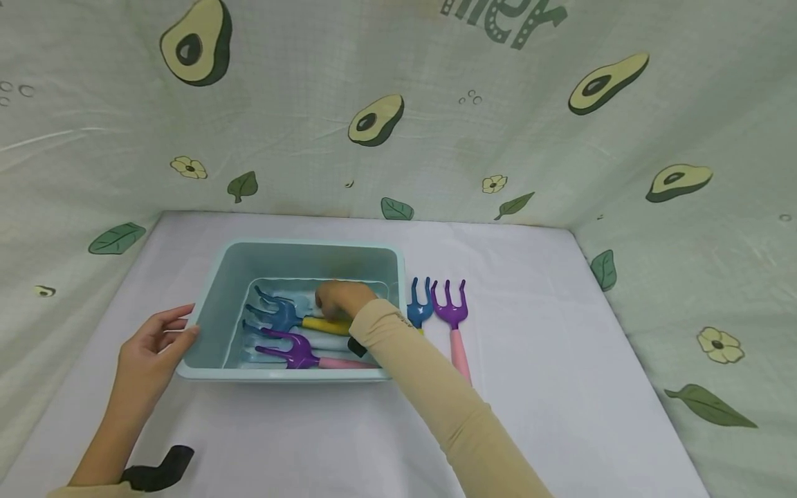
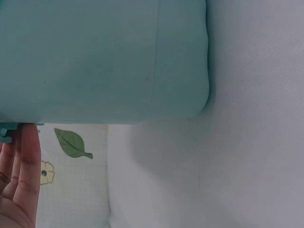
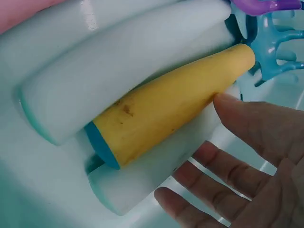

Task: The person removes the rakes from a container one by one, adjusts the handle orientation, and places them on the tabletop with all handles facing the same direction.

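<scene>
A light blue plastic tub [image 1: 299,375] holds several small hand rakes. My left hand [image 1: 152,349] grips the tub's left rim, thumb and fingers at the edge; its fingers [image 2: 26,166] show under the rim in the left wrist view. Inside the tub, my right hand [image 1: 342,299] reaches over the handles. Its thumb touches the yellow handle [image 3: 175,104] of a blue hand rake [image 1: 283,317], while the other fingers lie extended beside a white handle [image 3: 133,185]. A purple hand rake [image 1: 300,354] with a pink handle lies along the tub's near side.
Just right of the tub, another blue hand rake [image 1: 420,310] and a purple hand rake [image 1: 451,311] lie on the white-covered table [image 1: 560,360]. Avocado-printed cloth [image 1: 299,138] hangs behind and at both sides.
</scene>
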A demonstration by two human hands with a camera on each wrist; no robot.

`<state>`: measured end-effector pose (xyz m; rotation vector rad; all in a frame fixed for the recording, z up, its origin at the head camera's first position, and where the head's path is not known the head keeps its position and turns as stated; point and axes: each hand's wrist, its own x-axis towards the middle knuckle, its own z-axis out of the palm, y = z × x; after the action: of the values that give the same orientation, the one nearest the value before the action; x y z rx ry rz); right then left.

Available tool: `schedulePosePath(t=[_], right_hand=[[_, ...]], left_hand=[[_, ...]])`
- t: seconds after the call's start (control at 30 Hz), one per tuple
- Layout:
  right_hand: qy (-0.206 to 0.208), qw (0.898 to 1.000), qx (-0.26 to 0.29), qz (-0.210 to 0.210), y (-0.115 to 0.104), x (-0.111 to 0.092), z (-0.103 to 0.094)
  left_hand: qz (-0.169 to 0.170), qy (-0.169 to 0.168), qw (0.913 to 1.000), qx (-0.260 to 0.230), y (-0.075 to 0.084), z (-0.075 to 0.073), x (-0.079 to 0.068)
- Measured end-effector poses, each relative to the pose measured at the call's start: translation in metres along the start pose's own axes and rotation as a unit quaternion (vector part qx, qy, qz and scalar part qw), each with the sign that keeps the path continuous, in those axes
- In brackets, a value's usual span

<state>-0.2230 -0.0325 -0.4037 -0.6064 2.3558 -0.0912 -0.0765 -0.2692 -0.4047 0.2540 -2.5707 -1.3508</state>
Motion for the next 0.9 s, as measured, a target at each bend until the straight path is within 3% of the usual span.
schedulePosePath(t=[0.57,0.9], right_hand=[[-0.004,0.999,-0.054,-0.001,0.0017,-0.0031,0.0020],[-0.008,0.999,-0.039,0.004,0.0009,-0.0070,0.0014]], left_hand=[[0.002,0.000,1.0000,-0.007,-0.0004,0.0006,-0.0007],[-0.002,0.003,1.0000,-0.001,-0.0017,0.0011,0.0004]])
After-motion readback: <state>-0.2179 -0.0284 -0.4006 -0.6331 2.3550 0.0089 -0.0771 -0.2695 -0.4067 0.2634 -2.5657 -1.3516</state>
